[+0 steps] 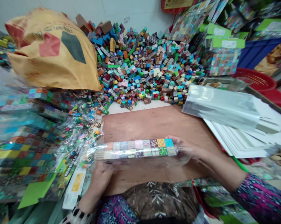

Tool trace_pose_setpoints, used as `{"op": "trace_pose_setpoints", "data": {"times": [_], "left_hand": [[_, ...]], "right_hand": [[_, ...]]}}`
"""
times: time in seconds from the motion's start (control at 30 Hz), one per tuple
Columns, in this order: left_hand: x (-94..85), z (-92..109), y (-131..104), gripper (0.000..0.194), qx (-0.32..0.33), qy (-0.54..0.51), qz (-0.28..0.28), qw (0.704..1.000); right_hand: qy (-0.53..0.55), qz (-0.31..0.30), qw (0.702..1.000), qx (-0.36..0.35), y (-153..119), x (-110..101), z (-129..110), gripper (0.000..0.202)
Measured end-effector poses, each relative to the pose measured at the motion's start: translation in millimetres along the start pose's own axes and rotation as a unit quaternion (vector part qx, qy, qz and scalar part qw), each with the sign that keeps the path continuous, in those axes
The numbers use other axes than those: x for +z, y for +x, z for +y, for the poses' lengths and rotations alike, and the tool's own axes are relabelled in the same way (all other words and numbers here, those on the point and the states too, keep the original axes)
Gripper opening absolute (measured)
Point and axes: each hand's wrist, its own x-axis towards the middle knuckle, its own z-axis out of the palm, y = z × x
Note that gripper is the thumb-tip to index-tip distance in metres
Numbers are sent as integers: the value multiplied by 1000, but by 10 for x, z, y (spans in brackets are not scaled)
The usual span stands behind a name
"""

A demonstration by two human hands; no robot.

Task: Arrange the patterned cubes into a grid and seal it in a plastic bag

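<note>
A clear plastic bag of patterned toy blocks [139, 149] is held level above the brown board [140, 123]. Two rows of coloured block faces show through its shiny film. My left hand [103, 172] grips the left end from below, its fingers partly hidden behind the bag. At the right end, my right hand [183, 147] is closed around the bag, with loose film crumpled near the wrist. Both hands look slightly blurred.
Loose blocks [145, 68] are heaped against the wall beside a yellow sack [54, 53]. Packed block bags [26, 152] pile up on the left. White cards [238, 140] and clear plastic sleeves [219, 104] lie to the right, near a red basket [254, 77] and a blue bin [257, 51].
</note>
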Motion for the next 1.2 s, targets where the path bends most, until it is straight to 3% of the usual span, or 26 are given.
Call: {"op": "trace_pose_setpoints", "data": {"times": [0.23,0.4,0.6,0.93,1.07,1.2], "left_hand": [[-12,46,19,36,-10,10,-43,999],[-29,150,47,27,19,-12,-6,1000],[-9,29,36,34,-11,-7,-42,999],[-42,216,61,30,-3,-3,-5,1000],[-58,199,71,26,12,-7,-29,999],[-77,259,90,26,14,-16,-16,1000]], "right_hand": [[57,-1,998,29,30,-52,-8,52],[53,-12,998,-21,63,-97,-35,46],[-11,-66,997,-26,22,-36,-202,49],[-65,-26,997,-22,27,-57,-184,38],[-64,-11,998,-12,17,-30,-218,30],[-67,5,998,-8,4,-20,-250,23]]}}
